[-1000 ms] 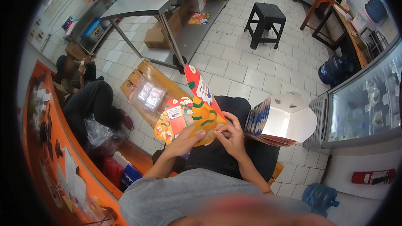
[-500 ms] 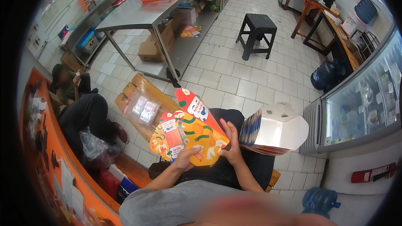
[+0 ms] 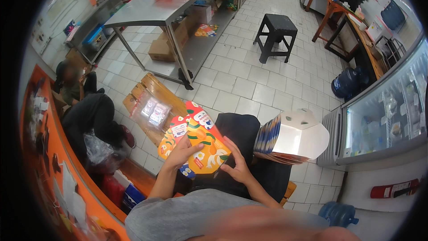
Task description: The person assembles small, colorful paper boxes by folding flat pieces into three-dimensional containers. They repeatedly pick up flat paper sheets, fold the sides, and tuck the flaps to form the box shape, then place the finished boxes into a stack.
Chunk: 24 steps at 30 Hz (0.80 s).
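Observation:
A printed, folded-flat paper food carton [image 3: 206, 151], yellow and orange with a red top flap, is tilted over my lap between both hands. My left hand [image 3: 180, 155] grips its left edge, thumb lying across the printed face. Along the right edge, my right hand [image 3: 237, 164] rests its fingers against the side, with the thumb near the lower corner. More flat printed cartons [image 3: 167, 145] show behind and below my left hand. To the right stands a nested stack of opened cartons [image 3: 290, 140], white inside, tipped on its side.
A wooden bench [image 3: 171, 107] ahead holds a clear bag of small packets [image 3: 156, 114]. Beyond are a steel table [image 3: 147, 13] and a black stool [image 3: 276, 35]. A seated person [image 3: 89, 116] is at left. A glass-door fridge [image 3: 388, 111] stands at right.
The carton has shifted left and slightly down, turning a little. My left hand has moved up its left edge, and my right hand has slid left with the carton.

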Each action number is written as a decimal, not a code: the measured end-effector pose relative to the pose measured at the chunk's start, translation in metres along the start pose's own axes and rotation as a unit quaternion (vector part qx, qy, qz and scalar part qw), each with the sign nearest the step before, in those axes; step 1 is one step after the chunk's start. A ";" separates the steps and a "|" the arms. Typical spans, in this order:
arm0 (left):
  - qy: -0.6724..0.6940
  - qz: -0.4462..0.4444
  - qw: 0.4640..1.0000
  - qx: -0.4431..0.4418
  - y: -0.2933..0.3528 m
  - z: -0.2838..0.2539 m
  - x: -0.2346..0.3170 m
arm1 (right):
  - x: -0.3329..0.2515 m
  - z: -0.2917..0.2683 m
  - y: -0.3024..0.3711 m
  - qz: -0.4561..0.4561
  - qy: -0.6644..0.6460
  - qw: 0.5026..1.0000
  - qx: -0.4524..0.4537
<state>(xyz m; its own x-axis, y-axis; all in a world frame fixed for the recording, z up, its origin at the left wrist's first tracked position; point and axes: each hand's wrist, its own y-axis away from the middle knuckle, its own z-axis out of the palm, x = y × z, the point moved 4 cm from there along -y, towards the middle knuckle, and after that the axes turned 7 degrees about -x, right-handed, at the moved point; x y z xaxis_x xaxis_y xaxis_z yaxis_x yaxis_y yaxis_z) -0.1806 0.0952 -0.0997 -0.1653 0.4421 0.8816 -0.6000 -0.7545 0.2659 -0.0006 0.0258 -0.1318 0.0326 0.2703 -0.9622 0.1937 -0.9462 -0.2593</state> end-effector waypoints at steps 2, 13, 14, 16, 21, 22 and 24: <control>-0.057 -0.009 0.998 -0.037 0.003 0.000 0.002 | -0.001 -0.001 -0.002 -0.003 0.006 1.000 -0.011; -0.061 0.229 0.967 0.097 0.000 0.001 0.028 | -0.046 -0.030 -0.054 -0.147 0.203 0.968 -0.004; -0.055 0.232 0.966 0.097 0.000 0.001 0.030 | -0.051 -0.029 -0.058 -0.164 0.200 0.966 -0.006; -0.035 0.208 0.974 0.077 -0.001 0.002 0.031 | -0.060 -0.027 -0.064 -0.174 0.191 0.966 -0.009; -0.064 0.132 0.989 0.015 0.004 -0.001 0.022 | -0.067 -0.015 -0.078 -0.175 0.242 0.950 -0.085; -0.066 0.106 0.992 -0.020 0.003 -0.001 0.018 | -0.066 -0.011 -0.080 -0.163 0.234 0.952 -0.109; -0.075 0.082 0.985 -0.132 0.005 0.006 0.012 | -0.066 -0.005 -0.084 -0.161 0.209 0.954 -0.144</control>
<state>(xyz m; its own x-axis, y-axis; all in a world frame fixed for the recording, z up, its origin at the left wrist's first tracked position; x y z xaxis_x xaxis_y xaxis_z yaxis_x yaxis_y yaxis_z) -0.1813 0.0939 -0.0850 -0.1707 0.2337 0.9572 -0.7604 -0.6491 0.0229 -0.0138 0.0879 -0.0462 0.3022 0.6424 -0.7043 0.5191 -0.7305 -0.4437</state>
